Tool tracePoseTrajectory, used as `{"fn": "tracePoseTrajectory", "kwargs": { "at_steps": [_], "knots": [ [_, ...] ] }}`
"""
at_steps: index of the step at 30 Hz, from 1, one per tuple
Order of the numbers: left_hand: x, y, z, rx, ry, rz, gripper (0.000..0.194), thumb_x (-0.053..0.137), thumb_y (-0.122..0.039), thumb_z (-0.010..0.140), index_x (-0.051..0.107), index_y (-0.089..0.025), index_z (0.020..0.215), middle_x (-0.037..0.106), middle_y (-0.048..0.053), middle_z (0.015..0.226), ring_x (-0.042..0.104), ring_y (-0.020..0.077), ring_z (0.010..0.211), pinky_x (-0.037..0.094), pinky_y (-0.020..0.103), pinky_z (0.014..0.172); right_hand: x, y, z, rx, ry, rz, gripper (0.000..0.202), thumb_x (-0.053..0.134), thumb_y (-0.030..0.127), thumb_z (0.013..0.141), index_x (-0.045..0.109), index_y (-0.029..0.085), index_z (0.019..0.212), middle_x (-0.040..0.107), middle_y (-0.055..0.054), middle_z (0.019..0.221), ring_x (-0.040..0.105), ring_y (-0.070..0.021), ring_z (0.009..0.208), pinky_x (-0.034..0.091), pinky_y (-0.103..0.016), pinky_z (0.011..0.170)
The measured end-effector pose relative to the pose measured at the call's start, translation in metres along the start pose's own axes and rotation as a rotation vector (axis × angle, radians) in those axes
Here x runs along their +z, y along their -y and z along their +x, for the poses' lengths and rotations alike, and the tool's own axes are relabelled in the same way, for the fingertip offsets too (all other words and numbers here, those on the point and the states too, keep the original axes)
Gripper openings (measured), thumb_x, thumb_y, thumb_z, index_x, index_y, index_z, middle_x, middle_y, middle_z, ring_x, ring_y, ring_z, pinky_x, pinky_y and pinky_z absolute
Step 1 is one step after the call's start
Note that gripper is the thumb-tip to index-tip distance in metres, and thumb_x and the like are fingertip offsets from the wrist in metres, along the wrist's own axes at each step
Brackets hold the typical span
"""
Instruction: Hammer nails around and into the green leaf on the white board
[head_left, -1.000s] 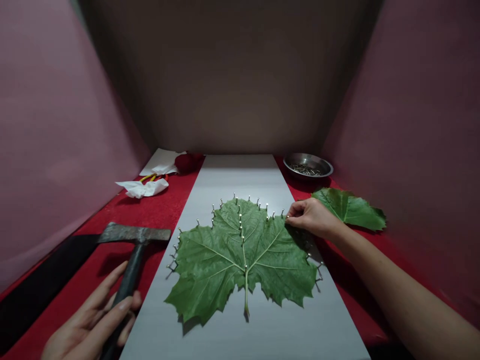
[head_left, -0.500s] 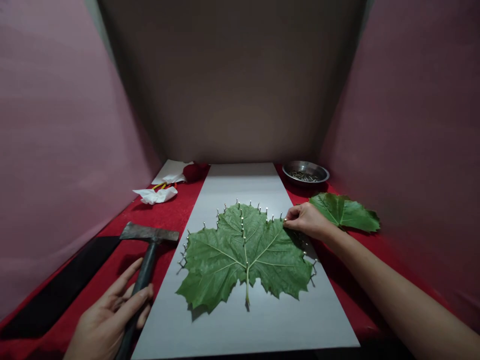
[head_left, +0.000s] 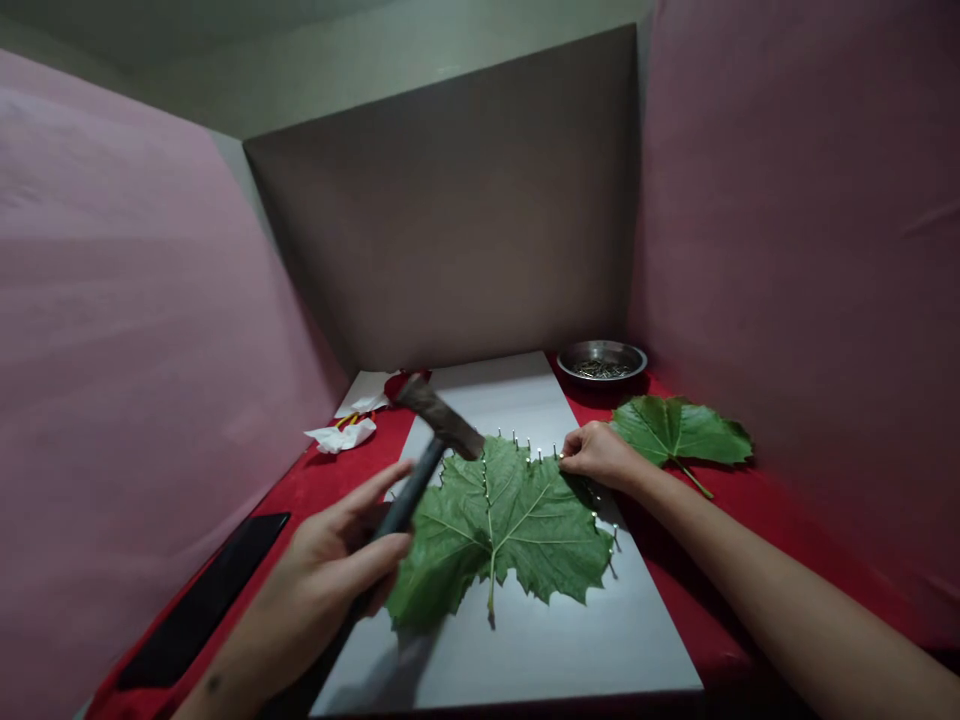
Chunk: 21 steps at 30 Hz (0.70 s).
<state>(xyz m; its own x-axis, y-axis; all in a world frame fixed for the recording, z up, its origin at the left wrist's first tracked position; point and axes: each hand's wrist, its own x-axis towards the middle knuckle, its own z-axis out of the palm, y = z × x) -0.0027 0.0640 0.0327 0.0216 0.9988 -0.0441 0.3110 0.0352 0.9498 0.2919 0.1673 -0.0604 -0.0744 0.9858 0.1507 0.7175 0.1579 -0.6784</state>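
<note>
A large green leaf (head_left: 517,540) lies on a white board (head_left: 555,650), with nails standing along its edge and a line of them up its middle vein. My left hand (head_left: 330,570) is closed around the dark handle of a hammer (head_left: 420,480). Its metal head hangs over the leaf's upper left part and hides some of the edge there. At the leaf's upper right edge, my right hand (head_left: 600,453) pinches a nail (head_left: 561,457), of which only the shiny head shows between the fingertips.
A metal bowl (head_left: 601,362) of nails stands at the back right, and a second leaf (head_left: 682,432) lies right of the board. Crumpled white tissue (head_left: 341,436) is at the left. A black strip (head_left: 206,600) rests on the red cloth (head_left: 281,510). Pink walls (head_left: 135,350) flank both sides.
My left hand has lifted the hammer from beside the board and brought it right, over the leaf. My right hand stays pinched at the leaf's edge. The camera view has tilted.
</note>
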Motion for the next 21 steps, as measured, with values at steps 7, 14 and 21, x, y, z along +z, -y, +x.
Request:
{"fn": "tracePoseTrajectory", "kwargs": {
  "at_steps": [7, 14, 21],
  "knots": [
    [0.075, -0.009, 0.023, 0.147, 0.455, 0.199, 0.063, 0.051, -0.017, 0.08, 0.038, -0.022, 0.141, 0.045, -0.007, 0.061, 0.037, 0.0074, 0.043, 0.03, 0.022, 0.041, -0.001, 0.002, 0.0, -0.013, -0.004, -0.025, 0.01, 0.06, 0.013, 0.06, 0.071, 0.014, 0.06, 0.062, -0.002, 0.052, 0.054, -0.0111, 0.054, 0.036, -0.02, 0.05],
    [0.096, -0.003, 0.036, 0.211, 0.419, 0.311, 0.062, 0.047, -0.015, 0.081, 0.038, -0.023, 0.142, 0.04, -0.008, 0.06, 0.038, 0.0092, 0.047, 0.03, 0.024, 0.045, -0.002, 0.002, 0.0, -0.017, 0.003, -0.051, 0.013, 0.061, 0.013, 0.06, 0.073, 0.014, 0.066, 0.065, -0.003, 0.057, 0.056, -0.0125, 0.057, 0.035, -0.02, 0.051],
    [0.1, -0.009, 0.033, 0.232, 0.38, 0.392, 0.059, 0.047, -0.018, 0.081, 0.041, -0.023, 0.14, 0.039, -0.007, 0.058, 0.035, 0.0106, 0.047, 0.029, 0.025, 0.046, -0.002, 0.001, 0.003, -0.026, 0.012, -0.091, 0.018, 0.059, 0.013, 0.06, 0.074, 0.014, 0.069, 0.066, -0.004, 0.059, 0.057, -0.0126, 0.058, 0.034, -0.021, 0.053]
  ]
}}
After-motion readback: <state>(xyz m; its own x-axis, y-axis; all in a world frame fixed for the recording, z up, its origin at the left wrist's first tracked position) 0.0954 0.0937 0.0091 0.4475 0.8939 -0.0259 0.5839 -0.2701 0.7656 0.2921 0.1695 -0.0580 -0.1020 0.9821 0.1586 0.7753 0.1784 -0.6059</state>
